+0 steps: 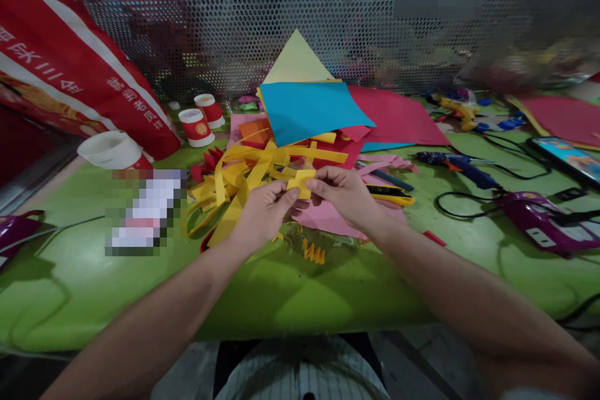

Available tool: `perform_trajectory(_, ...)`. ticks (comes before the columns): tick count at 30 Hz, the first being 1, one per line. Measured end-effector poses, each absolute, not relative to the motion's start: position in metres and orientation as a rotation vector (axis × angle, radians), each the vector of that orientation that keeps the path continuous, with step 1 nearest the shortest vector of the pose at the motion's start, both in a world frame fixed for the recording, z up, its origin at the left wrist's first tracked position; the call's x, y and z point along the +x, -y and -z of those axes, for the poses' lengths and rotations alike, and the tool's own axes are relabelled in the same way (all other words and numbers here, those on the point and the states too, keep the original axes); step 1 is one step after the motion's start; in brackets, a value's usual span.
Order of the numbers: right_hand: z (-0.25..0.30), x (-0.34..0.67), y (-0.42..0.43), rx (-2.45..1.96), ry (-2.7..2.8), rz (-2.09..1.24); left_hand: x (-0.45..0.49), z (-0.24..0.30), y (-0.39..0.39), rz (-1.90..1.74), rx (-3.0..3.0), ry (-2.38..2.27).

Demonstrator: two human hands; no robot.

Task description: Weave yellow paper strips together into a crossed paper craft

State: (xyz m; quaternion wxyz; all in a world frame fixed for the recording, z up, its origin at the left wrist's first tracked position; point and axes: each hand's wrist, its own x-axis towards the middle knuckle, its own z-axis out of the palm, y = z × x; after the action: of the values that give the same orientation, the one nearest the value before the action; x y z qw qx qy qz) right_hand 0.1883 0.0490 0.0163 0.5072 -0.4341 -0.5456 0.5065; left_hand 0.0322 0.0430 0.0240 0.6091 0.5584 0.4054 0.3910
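A small piece of folded yellow paper is pinched between my two hands, above the near middle of the green table. My left hand grips its left side between thumb and fingers. On its right side, my right hand closes the same way. Behind and left of the hands lies a loose heap of yellow paper strips. Below them on the table rests a zigzag-folded orange-yellow strip. Pink paper lies beneath the hands, and a yellow-and-black cutter sits just to the right.
Blue card and red card are stacked at the back, before a perforated metal panel. Paper cups and a large red bag stand left. A glue gun, purple power strip, cables and phone occupy the right.
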Motion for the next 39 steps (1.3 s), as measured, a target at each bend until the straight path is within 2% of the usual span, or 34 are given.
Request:
perform_trajectory(18,-0.008,0.186,-0.047,-0.950,1.326,-1.175,0.033,-0.024,-0.043,-0.886,1.195,-0.941)
perform_trajectory(21,-0.006,0.190,-0.048,-0.913,1.513,-0.953,0.032,-0.025,-0.044,-0.889,1.140,-0.924)
perform_trajectory(28,-0.003,0.206,-0.052,-0.767,2.041,-0.002,0.031,-0.027,-0.047,-0.877,1.077,-0.918)
perform_trajectory(33,-0.004,0.211,-0.052,-0.747,2.199,0.277,0.029,-0.024,-0.050,-0.880,1.045,-0.896)
perform_trajectory(39,-0.008,0.210,-0.051,-0.705,2.254,0.434,0.029,-0.025,-0.050,-0.910,1.014,-0.919)
